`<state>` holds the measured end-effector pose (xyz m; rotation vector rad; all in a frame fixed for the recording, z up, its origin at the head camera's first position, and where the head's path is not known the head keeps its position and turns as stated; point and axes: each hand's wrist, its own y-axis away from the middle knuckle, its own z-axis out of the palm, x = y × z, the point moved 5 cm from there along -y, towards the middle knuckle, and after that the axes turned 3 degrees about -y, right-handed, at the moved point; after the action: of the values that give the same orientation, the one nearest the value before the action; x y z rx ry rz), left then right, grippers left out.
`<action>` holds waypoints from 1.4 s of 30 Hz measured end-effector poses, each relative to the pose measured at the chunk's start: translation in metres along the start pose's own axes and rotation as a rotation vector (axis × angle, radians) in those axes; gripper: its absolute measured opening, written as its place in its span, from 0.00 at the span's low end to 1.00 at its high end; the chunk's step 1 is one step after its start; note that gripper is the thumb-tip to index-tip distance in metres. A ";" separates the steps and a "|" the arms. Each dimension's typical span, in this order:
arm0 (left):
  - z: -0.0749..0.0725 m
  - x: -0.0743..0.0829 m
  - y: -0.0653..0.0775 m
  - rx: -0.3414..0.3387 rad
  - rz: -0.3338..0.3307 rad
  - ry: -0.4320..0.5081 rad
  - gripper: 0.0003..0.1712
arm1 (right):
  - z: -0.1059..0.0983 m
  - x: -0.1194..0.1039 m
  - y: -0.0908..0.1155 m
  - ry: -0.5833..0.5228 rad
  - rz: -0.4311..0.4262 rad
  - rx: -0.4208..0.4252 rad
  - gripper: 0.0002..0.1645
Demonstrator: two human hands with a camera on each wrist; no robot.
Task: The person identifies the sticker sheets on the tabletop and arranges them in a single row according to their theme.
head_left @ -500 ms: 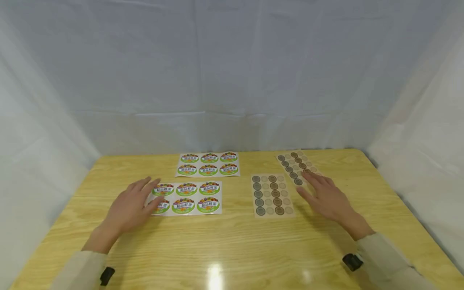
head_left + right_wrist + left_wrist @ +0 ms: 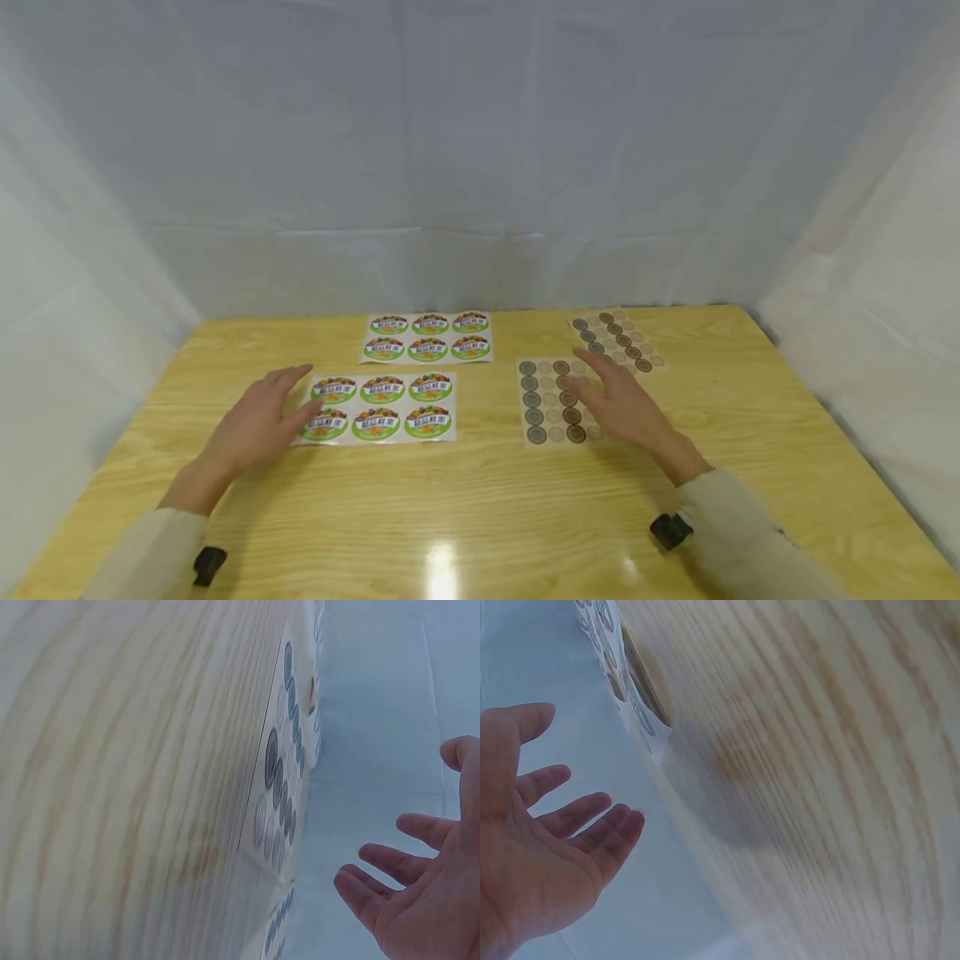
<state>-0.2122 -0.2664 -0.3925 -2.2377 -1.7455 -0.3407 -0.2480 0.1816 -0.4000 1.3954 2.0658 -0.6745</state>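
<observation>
My left hand [image 2: 255,427] hovers at the left edge of the nearer sheet of oval fruit stickers [image 2: 405,408], fingers spread and relaxed. In the left wrist view that hand [image 2: 547,832] holds nothing, and the sheet's corner [image 2: 641,712] stands beyond the fingers. My right hand [image 2: 628,407] is over the right side of the nearer sheet of small round stickers [image 2: 542,404], hiding part of it. In the right wrist view the right hand [image 2: 427,877] is raised above the table with loosely bent fingers and nothing in them; the round stickers [image 2: 274,787] lie below.
A second sheet of oval fruit stickers [image 2: 427,337] lies at the table's back edge. Behind the right hand is another sheet of round stickers [image 2: 618,337], turned at an angle. White cloth [image 2: 480,167] hangs around the back and sides of the wooden table [image 2: 360,517].
My right hand has moved left, from the angled rear sheet to over the nearer round-sticker sheet. The left hand has shifted slightly left; the sheets stay in place.
</observation>
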 end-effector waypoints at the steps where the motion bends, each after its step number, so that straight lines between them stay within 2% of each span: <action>1: 0.000 -0.001 0.000 -0.005 -0.005 0.017 0.39 | 0.004 -0.002 -0.002 -0.032 -0.001 -0.010 0.40; 8: 0.002 -0.005 -0.002 -0.037 -0.045 0.128 0.41 | 0.031 -0.022 -0.017 -0.189 -0.016 -0.070 0.40; 12: 0.001 -0.007 -0.003 -0.053 -0.054 0.159 0.41 | 0.047 -0.035 -0.028 -0.252 -0.039 -0.100 0.40; 18: 0.010 -0.015 -0.009 -0.072 -0.065 0.248 0.41 | 0.074 -0.048 -0.042 -0.292 -0.022 -0.136 0.37; 22: 0.014 -0.016 -0.016 -0.072 -0.066 0.242 0.40 | 0.086 -0.055 -0.051 -0.310 -0.002 -0.149 0.36; 29: 0.016 -0.016 -0.026 -0.078 -0.059 0.231 0.39 | 0.103 -0.062 -0.063 -0.279 0.031 -0.156 0.35; 36: 0.019 -0.019 -0.034 -0.072 -0.067 0.243 0.39 | 0.114 -0.067 -0.071 -0.258 0.073 -0.165 0.37; 41: 0.021 -0.023 -0.039 -0.062 -0.073 0.221 0.38 | 0.121 -0.065 -0.076 -0.218 0.116 -0.131 0.38; 42: 0.022 -0.023 -0.039 -0.061 -0.072 0.215 0.37 | 0.122 -0.065 -0.077 -0.203 0.107 -0.124 0.35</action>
<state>-0.2558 -0.2707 -0.4181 -2.0934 -1.7249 -0.6335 -0.2805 0.0305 -0.4360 1.3009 1.8300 -0.6056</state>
